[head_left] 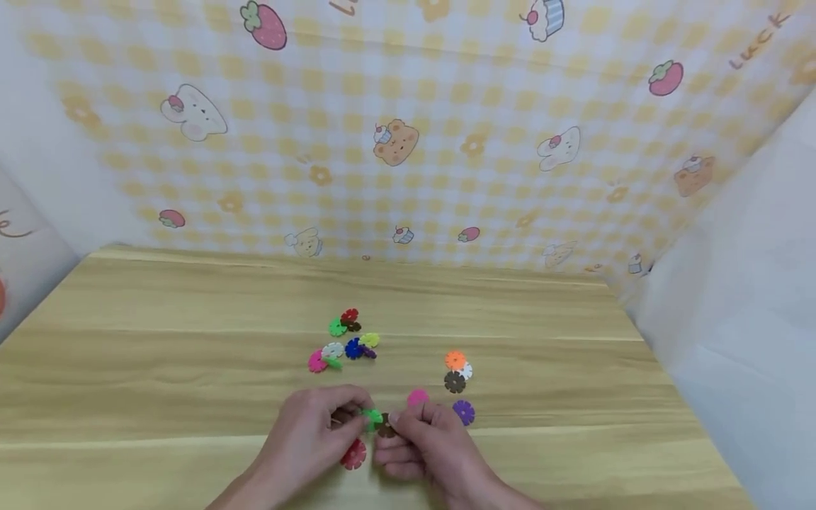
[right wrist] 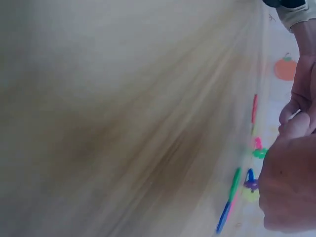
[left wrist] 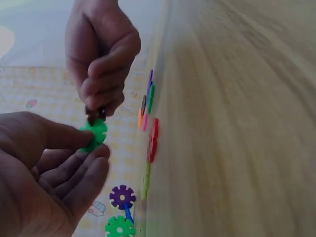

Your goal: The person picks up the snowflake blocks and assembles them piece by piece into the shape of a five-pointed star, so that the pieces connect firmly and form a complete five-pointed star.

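Observation:
My left hand pinches a green notched disc between thumb and fingers. A brown notched disc is pinched by my right hand. The two discs meet edge to edge in the left wrist view, the brown one above the green; whether their slots interlock I cannot tell. Just below the left hand lies a red disc. Beyond the right hand's fingers, a pink disc is partly visible. In the right wrist view my right hand hides the held discs.
Joined clusters stand farther back on the wooden table: red, green and brown; blue, yellow and purple; pink, white and green. To the right lie orange, white, brown and purple discs. A patterned cloth hangs behind.

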`<act>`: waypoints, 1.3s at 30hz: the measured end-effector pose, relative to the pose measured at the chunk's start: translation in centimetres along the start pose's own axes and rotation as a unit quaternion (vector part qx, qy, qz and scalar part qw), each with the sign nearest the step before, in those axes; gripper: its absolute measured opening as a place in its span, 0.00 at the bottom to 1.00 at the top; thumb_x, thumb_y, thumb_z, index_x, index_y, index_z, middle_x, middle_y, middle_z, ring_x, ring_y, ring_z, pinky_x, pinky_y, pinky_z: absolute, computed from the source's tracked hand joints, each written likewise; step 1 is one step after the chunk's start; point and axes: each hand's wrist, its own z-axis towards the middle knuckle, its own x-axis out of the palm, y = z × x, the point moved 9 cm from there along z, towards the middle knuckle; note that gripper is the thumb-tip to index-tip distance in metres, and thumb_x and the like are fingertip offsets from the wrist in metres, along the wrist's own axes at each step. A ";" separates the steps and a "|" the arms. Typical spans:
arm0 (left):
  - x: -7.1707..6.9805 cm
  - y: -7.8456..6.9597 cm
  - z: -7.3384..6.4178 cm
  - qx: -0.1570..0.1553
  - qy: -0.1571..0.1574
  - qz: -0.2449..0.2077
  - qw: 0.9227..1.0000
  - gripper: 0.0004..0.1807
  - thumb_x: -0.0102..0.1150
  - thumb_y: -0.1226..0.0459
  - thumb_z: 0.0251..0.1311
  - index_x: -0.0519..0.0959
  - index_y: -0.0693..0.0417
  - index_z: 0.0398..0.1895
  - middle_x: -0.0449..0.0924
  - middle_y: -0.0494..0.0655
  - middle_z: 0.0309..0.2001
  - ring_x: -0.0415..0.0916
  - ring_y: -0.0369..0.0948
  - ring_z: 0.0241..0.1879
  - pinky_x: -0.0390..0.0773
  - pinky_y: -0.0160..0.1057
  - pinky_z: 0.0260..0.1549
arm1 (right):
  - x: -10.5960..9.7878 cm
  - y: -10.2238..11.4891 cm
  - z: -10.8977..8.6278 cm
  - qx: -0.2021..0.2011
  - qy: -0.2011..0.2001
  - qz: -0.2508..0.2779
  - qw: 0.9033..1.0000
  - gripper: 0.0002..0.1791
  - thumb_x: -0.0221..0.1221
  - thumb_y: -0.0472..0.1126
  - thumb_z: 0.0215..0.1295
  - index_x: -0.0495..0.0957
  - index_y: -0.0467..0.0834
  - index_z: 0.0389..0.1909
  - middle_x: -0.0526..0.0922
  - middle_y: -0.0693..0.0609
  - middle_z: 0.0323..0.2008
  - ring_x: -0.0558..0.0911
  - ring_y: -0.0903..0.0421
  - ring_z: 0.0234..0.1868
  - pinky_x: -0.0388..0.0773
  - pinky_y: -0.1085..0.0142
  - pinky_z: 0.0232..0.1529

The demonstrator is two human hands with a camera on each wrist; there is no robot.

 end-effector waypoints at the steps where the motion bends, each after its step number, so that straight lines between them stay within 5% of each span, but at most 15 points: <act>1: 0.0 0.2 0.0 -0.002 0.006 0.004 1.000 0.10 0.70 0.70 0.57 0.86 0.41 0.33 0.85 0.28 0.30 0.78 0.25 0.31 0.80 0.30 0.34 | -0.4 -0.3 -0.2 0.005 0.007 -0.008 1.000 0.16 0.54 0.43 0.77 0.76 0.32 0.49 0.90 0.45 0.35 0.90 0.56 0.34 0.87 0.62 0.40; 5: -0.6 0.6 0.2 -0.001 -0.006 0.018 1.000 0.11 0.71 0.71 0.56 0.85 0.42 0.34 0.83 0.29 0.30 0.76 0.26 0.30 0.79 0.30 0.32 | -3.6 -0.6 -1.3 0.006 0.019 -0.071 0.997 0.19 0.55 0.44 0.77 0.76 0.30 0.52 0.89 0.45 0.36 0.90 0.53 0.37 0.87 0.59 0.42; 13: -2.7 0.8 1.3 -0.027 -0.045 -0.016 0.998 0.09 0.68 0.69 0.61 0.86 0.43 0.38 0.87 0.37 0.37 0.82 0.31 0.33 0.81 0.31 0.32 | -11.9 0.0 -3.1 0.016 -0.037 -0.166 0.985 0.14 0.62 0.40 0.70 0.78 0.31 0.46 0.87 0.47 0.34 0.88 0.54 0.33 0.87 0.60 0.38; 20: -4.0 2.5 0.3 -0.057 -0.043 -0.017 0.997 0.11 0.70 0.70 0.59 0.87 0.46 0.43 0.87 0.40 0.43 0.84 0.34 0.34 0.80 0.32 0.31 | -11.3 1.5 -1.2 -0.047 -0.082 -0.222 0.970 0.20 0.66 0.39 0.66 0.75 0.29 0.51 0.86 0.47 0.33 0.85 0.55 0.30 0.86 0.62 0.33; 22: -3.7 2.8 0.2 -0.056 -0.036 -0.019 0.998 0.11 0.71 0.69 0.59 0.87 0.46 0.43 0.87 0.40 0.43 0.84 0.34 0.33 0.80 0.32 0.30 | -10.5 2.3 -0.9 -0.089 -0.092 -0.281 0.951 0.22 0.69 0.38 0.61 0.77 0.30 0.52 0.86 0.48 0.34 0.84 0.56 0.32 0.84 0.65 0.34; 23: -3.6 2.8 0.2 -0.051 -0.034 -0.022 0.998 0.11 0.71 0.69 0.59 0.87 0.46 0.43 0.87 0.39 0.43 0.84 0.34 0.33 0.80 0.32 0.30 | -10.1 2.7 -1.0 -0.113 -0.099 -0.328 0.933 0.24 0.71 0.38 0.59 0.78 0.32 0.53 0.85 0.48 0.36 0.82 0.57 0.34 0.83 0.67 0.35; 27: -2.8 2.5 0.5 -0.034 -0.035 -0.042 0.998 0.11 0.70 0.70 0.59 0.87 0.46 0.43 0.86 0.40 0.40 0.83 0.33 0.32 0.81 0.32 0.30 | -8.8 4.4 -1.6 -0.194 -0.140 -0.491 0.838 0.23 0.75 0.42 0.53 0.84 0.42 0.51 0.81 0.51 0.41 0.77 0.60 0.39 0.78 0.71 0.37; 29: -2.8 2.4 0.4 -0.030 -0.037 -0.047 0.998 0.12 0.69 0.71 0.59 0.87 0.47 0.43 0.86 0.40 0.39 0.83 0.33 0.31 0.81 0.33 0.30 | -8.3 4.5 -1.6 -0.200 -0.152 -0.516 0.819 0.20 0.75 0.44 0.54 0.85 0.47 0.48 0.80 0.53 0.40 0.76 0.61 0.37 0.76 0.71 0.36; 36: -2.9 1.9 0.2 -0.019 -0.032 -0.044 0.998 0.11 0.67 0.70 0.61 0.87 0.47 0.44 0.86 0.39 0.39 0.83 0.33 0.32 0.81 0.32 0.31 | -8.4 4.3 -1.3 -0.183 -0.139 -0.482 0.845 0.12 0.73 0.40 0.57 0.80 0.50 0.38 0.79 0.57 0.33 0.75 0.61 0.34 0.74 0.70 0.34; 39: -3.1 1.3 0.3 -0.011 -0.039 -0.040 0.998 0.11 0.68 0.70 0.61 0.87 0.47 0.44 0.87 0.38 0.39 0.82 0.32 0.32 0.81 0.32 0.32 | -8.7 4.6 -1.1 -0.168 -0.130 -0.422 0.881 0.10 0.71 0.37 0.58 0.81 0.47 0.39 0.82 0.55 0.31 0.77 0.61 0.31 0.76 0.70 0.32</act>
